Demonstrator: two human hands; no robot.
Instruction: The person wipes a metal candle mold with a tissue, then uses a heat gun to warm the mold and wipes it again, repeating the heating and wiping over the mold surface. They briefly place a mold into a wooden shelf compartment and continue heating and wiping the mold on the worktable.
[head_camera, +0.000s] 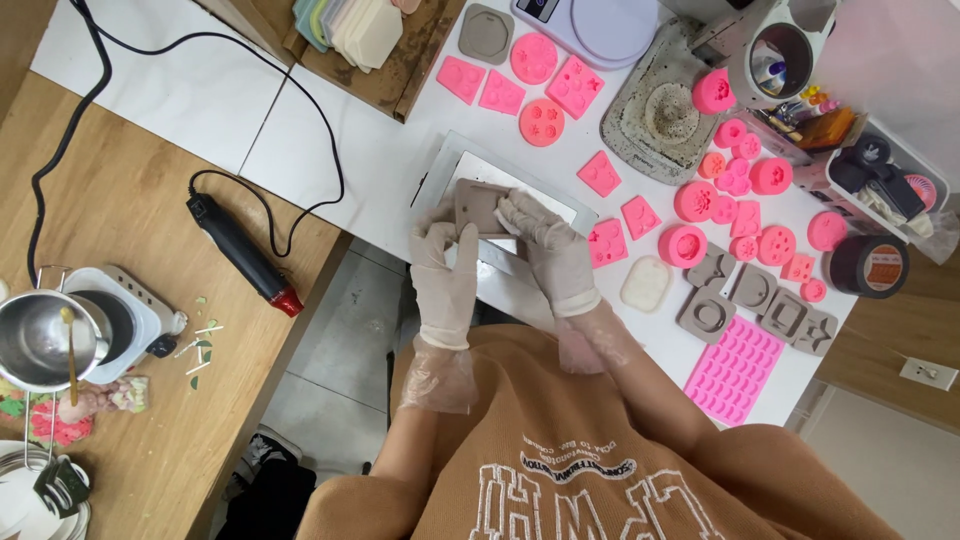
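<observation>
Both my hands wear thin clear gloves. My left hand and my right hand together hold a taupe, rounded-square silicone mold just above a white tray on the white table. The left fingers grip the mold's left edge. The right fingers press on its right edge and top. My tan sweatshirt sleeves fill the bottom of the view.
Several pink silicone molds and grey ones lie right of the tray, with a pink multi-cavity sheet. A scale stands at the back. On the wooden bench left are a heat gun and a metal pot.
</observation>
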